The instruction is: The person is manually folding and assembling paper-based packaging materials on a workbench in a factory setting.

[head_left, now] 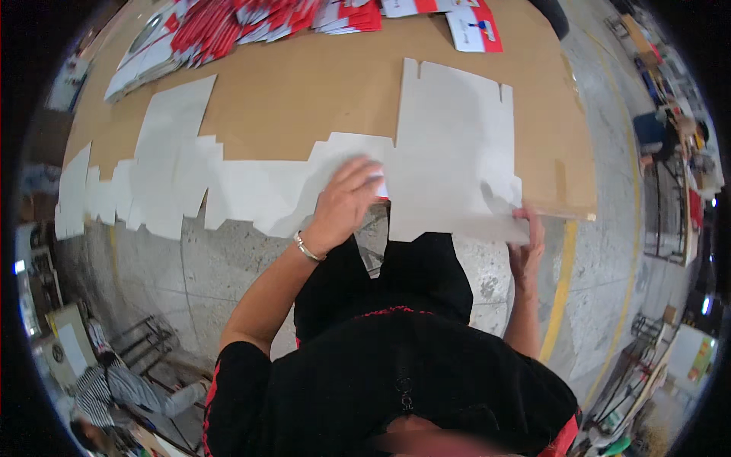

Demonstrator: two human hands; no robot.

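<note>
A flat, die-cut white cardboard box blank [457,145] lies along the near edge of the table, its big panel with two slots on the right. My right hand [527,247] pinches that panel's near right corner, fingers on top. Slightly blurred, my left hand [346,204] is over the narrower part of the cardboard, left of the big panel. A small red-and-white card [383,185] shows at its fingertips; the fingers are closed over it and hide most of it. More white cardboard blanks [164,152] stretch to the left, overlapping.
The brown table top [304,99] carries a heap of red-and-white cards [266,19] at the far side. A single card [475,29] lies farther right. Yellow lines [560,289] mark the concrete floor. A person in a striped top [114,388] is at the lower left, another at the far right.
</note>
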